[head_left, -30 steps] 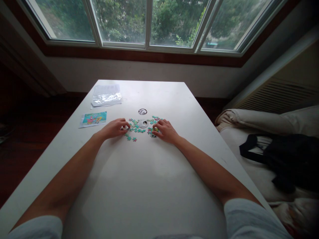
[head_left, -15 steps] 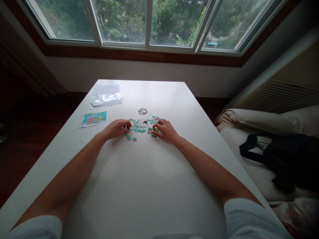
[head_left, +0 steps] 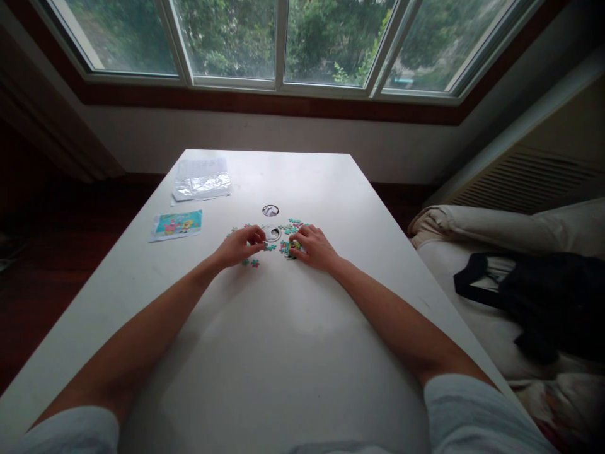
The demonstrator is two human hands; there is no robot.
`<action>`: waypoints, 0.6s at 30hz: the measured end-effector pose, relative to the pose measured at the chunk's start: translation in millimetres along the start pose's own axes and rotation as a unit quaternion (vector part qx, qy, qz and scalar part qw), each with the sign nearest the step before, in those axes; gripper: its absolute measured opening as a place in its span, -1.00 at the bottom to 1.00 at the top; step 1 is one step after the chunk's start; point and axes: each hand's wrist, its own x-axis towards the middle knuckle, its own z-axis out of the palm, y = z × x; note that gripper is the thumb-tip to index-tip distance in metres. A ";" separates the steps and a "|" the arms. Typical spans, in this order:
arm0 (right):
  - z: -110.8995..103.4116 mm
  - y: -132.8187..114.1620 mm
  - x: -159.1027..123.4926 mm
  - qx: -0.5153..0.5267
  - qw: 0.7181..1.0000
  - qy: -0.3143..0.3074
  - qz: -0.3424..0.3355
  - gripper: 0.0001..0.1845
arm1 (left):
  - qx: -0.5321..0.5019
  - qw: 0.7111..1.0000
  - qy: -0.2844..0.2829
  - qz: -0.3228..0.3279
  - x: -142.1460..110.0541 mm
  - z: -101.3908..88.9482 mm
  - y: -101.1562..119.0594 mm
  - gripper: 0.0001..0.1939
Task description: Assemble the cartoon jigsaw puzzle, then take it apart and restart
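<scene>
Small jigsaw puzzle pieces [head_left: 293, 222], mostly teal with some pink, lie scattered on the white table [head_left: 283, 353]. My left hand [head_left: 240, 246] is over the left part of them, thumb and fingers curled close together. Whatever is between its fingertips is too small to make out, and the hand hides several pieces below it. On the right, my right hand [head_left: 316, 249] rests with thumb and fingers around a cluster of pieces with yellow and dark parts [head_left: 293, 246]. A round, shiny disc-like object [head_left: 272, 233] lies between the hands.
Farther back is another round, reflective object [head_left: 270, 210]. A colourful cartoon picture sheet [head_left: 177, 225] lies to the left, with a clear plastic bag and papers [head_left: 202, 180] behind it. Right of the table, a pale padded seat [head_left: 472, 233] holds a dark bag or garment [head_left: 553, 302].
My left hand has moved right, from the left edge of the pieces to beside the round disc. My right hand has stayed at the yellow cluster.
</scene>
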 end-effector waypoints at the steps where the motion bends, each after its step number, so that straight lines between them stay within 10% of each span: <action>1: -0.2 -0.4 0.2 0.000 1.000 0.000 0.002 -0.67 | -0.004 1.000 -0.001 -0.003 0.5 4.2 3.1 -0.75; 18: 1.0 -0.6 1.2 0.007 1.000 -0.003 0.008 -0.67 | 0.093 0.994 0.001 -0.063 22.3 51.3 37.8 -0.84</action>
